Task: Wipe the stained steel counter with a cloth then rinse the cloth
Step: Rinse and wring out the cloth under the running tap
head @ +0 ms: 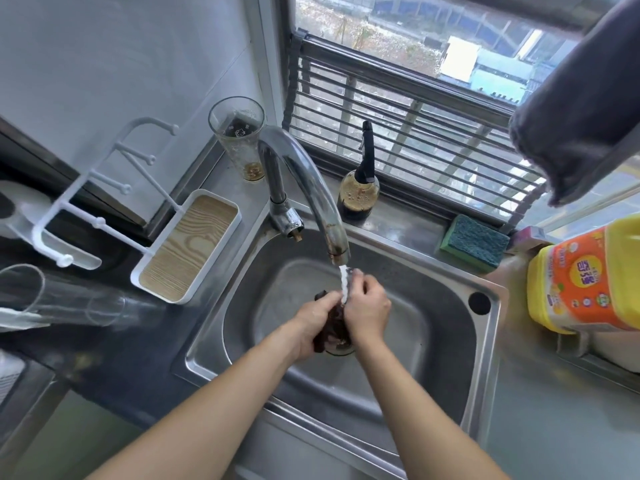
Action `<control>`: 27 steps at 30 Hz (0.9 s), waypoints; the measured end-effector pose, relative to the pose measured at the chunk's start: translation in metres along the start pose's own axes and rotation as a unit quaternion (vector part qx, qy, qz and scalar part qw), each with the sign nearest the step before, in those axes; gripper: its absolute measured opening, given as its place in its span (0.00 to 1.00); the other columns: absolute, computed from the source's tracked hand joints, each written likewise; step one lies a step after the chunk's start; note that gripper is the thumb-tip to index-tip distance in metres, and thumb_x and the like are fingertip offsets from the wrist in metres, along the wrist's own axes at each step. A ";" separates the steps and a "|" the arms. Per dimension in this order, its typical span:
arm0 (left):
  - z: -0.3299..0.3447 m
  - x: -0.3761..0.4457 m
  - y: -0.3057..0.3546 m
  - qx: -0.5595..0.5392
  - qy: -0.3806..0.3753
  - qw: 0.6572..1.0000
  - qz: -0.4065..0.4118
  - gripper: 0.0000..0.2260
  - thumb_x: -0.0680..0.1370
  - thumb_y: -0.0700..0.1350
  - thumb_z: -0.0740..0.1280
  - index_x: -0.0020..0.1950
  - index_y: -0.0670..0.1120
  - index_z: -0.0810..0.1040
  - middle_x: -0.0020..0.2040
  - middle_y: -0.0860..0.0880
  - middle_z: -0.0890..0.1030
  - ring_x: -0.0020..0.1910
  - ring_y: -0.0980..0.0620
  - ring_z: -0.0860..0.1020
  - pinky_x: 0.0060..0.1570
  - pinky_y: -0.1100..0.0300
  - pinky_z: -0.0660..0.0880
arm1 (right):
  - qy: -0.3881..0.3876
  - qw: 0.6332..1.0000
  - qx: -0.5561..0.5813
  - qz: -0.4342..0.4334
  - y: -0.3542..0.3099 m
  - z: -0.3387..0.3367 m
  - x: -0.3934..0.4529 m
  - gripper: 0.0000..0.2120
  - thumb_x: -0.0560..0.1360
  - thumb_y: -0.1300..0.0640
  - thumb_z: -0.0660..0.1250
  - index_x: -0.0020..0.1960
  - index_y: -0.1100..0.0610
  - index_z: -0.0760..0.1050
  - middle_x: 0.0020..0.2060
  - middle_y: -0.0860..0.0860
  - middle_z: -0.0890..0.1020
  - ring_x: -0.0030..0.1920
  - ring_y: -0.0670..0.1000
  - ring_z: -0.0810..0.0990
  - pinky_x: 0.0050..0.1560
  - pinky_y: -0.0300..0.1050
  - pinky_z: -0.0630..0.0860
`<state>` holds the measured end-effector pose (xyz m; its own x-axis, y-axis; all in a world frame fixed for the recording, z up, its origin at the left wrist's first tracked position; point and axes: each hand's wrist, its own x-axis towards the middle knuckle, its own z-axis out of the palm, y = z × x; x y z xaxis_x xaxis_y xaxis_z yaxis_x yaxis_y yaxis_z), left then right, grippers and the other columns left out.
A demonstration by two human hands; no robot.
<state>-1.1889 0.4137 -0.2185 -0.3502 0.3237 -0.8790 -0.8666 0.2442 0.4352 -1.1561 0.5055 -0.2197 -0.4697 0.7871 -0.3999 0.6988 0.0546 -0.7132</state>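
We grasp the dark cloth [330,327] between our left hand [313,323] and right hand [369,311], under the faucet [311,188] water, over the sink [433,341].

1. I see the cloth [333,323], dark brown and wet, bunched up between both hands over the sink basin, with the tap's stream falling on its upper part.
2. The steel desk [540,420] is grey and brushed, framing the sink on the right, its surface dull and slightly smeared.
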 end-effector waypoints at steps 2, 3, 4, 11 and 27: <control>-0.004 -0.001 0.002 -0.021 -0.043 0.999 0.010 0.19 0.78 0.57 0.69 0.34 0.47 0.83 0.29 0.50 0.81 0.22 0.54 0.77 0.21 0.67 0.69 | -0.083 0.989 0.086 0.090 0.003 -0.002 0.016 0.09 0.82 0.51 0.61 0.51 0.55 0.76 0.48 0.55 0.83 0.49 0.58 0.80 0.48 0.48 0.72; -0.007 -0.001 0.004 -0.042 -0.057 0.997 0.023 0.18 0.79 0.57 0.69 0.35 0.48 0.84 0.31 0.49 0.82 0.23 0.53 0.78 0.22 0.66 0.71 | -0.140 0.971 0.135 0.137 0.004 -0.002 0.017 0.09 0.81 0.52 0.60 0.51 0.55 0.77 0.48 0.56 0.84 0.47 0.56 0.81 0.47 0.49 0.76; -0.009 -0.003 0.007 -0.055 -0.058 0.996 0.040 0.16 0.79 0.56 0.69 0.38 0.48 0.85 0.34 0.48 0.84 0.26 0.52 0.80 0.24 0.65 0.73 | -0.189 0.953 0.161 0.175 0.007 -0.001 0.014 0.12 0.80 0.50 0.60 0.49 0.55 0.79 0.46 0.56 0.85 0.44 0.55 0.82 0.44 0.48 0.79; -0.039 0.019 -0.005 0.394 0.129 0.866 0.281 0.09 0.82 0.49 0.64 0.60 0.47 0.77 0.55 0.42 0.80 0.58 0.44 0.76 0.58 0.53 0.73 | -0.076 0.990 0.100 0.071 0.034 -0.002 -0.014 0.05 0.77 0.54 0.67 0.50 0.55 0.76 0.43 0.55 0.84 0.40 0.54 0.82 0.44 0.56 0.82; -0.023 0.020 0.009 0.169 0.202 0.932 0.249 0.20 0.80 0.60 0.64 0.39 0.45 0.76 0.34 0.47 0.80 0.39 0.43 0.77 0.47 0.46 0.76 | -0.041 0.981 0.055 -0.183 0.022 0.014 -0.076 0.14 0.76 0.50 0.59 0.33 0.53 0.67 0.27 0.48 0.73 0.32 0.46 0.72 0.37 0.41 0.63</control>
<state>-1.2117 0.4010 -0.2371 -0.8438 0.1203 -0.5229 -0.4223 0.4524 0.7855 -1.1128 0.4385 -0.2131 -0.7231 0.6750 -0.1464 0.4142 0.2542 -0.8740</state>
